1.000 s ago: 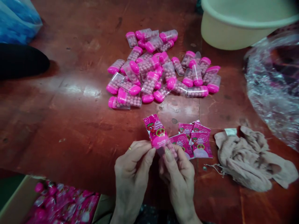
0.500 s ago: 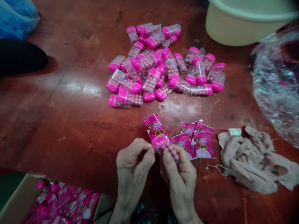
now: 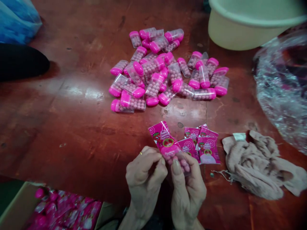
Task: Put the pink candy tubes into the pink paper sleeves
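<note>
Head view: pinching a pink wrapper (image 3: 167, 140) at its edge with left hand (image 3: 145, 174), at its ball-filled end (image 3: 185, 164) with right hand (image 3: 188, 187), near pink sachets (image 3: 208, 150).

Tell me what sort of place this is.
Likely a small packing workshop: many pink-capped clear tubes lie heaped on a worn table, printed packets lie nearby, and a box at lower left is filled with pink packages.

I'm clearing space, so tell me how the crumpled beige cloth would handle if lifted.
The beige cloth would probably hang floppy, since it lies in loose folds. It looks unlikely to roll, given its irregular, spread shape. The loose threads trailing from its left edge might snag.
</note>
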`<state>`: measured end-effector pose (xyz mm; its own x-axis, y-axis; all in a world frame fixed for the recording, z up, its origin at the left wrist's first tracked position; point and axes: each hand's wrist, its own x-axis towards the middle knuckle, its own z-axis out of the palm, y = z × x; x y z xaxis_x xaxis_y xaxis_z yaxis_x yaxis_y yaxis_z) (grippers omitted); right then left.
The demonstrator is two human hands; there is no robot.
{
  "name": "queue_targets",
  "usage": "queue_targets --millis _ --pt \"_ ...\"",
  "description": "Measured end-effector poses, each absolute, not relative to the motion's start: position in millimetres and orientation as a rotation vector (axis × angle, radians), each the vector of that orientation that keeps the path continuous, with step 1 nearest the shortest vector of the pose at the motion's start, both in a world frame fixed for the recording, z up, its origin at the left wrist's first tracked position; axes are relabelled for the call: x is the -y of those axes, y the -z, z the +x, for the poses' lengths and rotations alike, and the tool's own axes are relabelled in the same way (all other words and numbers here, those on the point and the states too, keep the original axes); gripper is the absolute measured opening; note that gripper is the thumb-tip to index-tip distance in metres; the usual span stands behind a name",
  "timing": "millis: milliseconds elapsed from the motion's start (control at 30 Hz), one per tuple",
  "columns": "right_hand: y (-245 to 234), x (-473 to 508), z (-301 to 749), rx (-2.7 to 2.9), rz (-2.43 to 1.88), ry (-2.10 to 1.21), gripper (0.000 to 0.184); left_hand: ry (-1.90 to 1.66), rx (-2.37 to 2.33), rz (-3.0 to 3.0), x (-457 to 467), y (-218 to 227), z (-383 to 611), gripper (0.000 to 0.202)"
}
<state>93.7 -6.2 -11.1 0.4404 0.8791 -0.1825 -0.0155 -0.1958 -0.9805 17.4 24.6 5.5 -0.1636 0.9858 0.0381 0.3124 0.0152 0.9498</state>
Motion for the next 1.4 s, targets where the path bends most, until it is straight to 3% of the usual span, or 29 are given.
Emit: queue_targets --millis 133,367,500,767,1033,1267,1400 --pt "13 7 95 0.915 -1.577 -0.846 0.018 -1.167 -1.538 1.253 -25 -4 15 0.016" --pt "19 7 101 0.760 -1.515 -1.206 0.017 -1.132 -1.093 0.625 -34 6 3 0.015" --pt "13 6 100 0.787 -1.523 -1.273 0.017 -1.131 -1.066 0.387 -38 4 14 0.008" --pt "-2 5 96 0.964 -1.715 -0.914 0.019 -1.144 -1.029 0.125 -25 -2 30 0.008" --pt "0 3 100 0.998 -1.597 -1.008 0.013 -1.093 -1.024 0.089 -23 -4 35 0.012" --pt "-4 -12 115 1.462 -1.614 -0.585 0.035 -1.115 -1.003 0.157 -24 -1 23 0.016" --pt "-6 -24 114 1.435 -1.521 -0.657 0.031 -1.094 -0.996 0.351 -21 2 18 0.022"
